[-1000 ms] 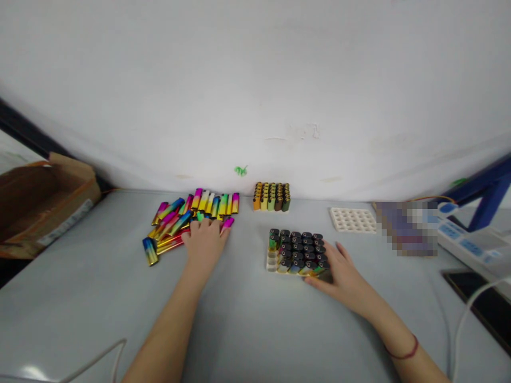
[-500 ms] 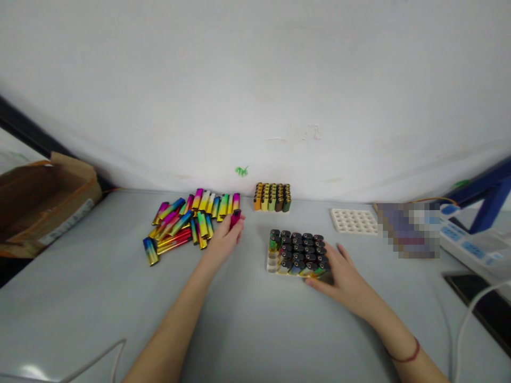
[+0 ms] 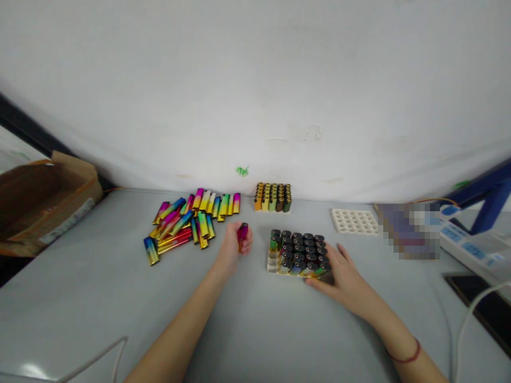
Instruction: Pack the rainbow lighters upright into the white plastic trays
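My left hand [image 3: 233,246] is closed round a shiny magenta-and-gold oval tube [image 3: 242,234] about the size of a lighter, held upright with its dark end on top. It is in the gap between a loose pile of similar metallic tubes [image 3: 175,221] and a white tray [image 3: 272,261]. Upright black-topped tubes [image 3: 297,250] fill most of the tray; several holes in its left column are bare. At the tray's right end my right hand [image 3: 341,271] grips it, thumb at the near side and fingers behind.
By the wall stands a block of gold-topped tubes [image 3: 273,198]. A second white holed tray [image 3: 354,221] lies to the right. Farther right are a blurred-out item [image 3: 411,231], a white-and-blue case [image 3: 467,247] and a dark flat device [image 3: 485,306]. A cardboard box [image 3: 72,186] sits at left.
My left hand has moved right and nearer to me, away from the pile toward the tray, turning the tube more upright. My right hand and the tray have stayed in place.
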`<state>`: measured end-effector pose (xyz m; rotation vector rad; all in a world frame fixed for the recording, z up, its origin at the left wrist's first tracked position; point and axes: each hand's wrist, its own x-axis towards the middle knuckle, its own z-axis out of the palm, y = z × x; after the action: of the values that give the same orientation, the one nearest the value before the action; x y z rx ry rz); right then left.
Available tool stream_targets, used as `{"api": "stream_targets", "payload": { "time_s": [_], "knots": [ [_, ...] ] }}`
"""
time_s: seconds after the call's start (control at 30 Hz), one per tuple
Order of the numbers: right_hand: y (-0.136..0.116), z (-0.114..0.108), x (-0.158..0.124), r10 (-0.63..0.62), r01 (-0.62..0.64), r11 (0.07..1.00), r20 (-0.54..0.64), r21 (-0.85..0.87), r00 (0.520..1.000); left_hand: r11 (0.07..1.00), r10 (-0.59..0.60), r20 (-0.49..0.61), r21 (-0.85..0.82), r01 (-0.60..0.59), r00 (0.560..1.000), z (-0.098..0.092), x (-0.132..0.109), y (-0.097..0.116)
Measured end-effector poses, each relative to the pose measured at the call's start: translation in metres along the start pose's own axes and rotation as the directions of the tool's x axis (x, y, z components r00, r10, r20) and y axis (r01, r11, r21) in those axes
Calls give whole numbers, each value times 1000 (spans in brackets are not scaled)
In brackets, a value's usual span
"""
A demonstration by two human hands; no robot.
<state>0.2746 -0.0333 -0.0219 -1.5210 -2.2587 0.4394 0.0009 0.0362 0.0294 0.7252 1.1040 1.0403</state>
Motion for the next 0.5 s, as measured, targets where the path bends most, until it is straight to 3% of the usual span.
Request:
{"api": "stream_targets", "payload": {
  "time_s": [0.5],
  "knots": [
    [-2,-2,1,11,-11,1000,0,8,1000,994,33,-60,-101,-39,998,3,-3,2]
  ]
}}
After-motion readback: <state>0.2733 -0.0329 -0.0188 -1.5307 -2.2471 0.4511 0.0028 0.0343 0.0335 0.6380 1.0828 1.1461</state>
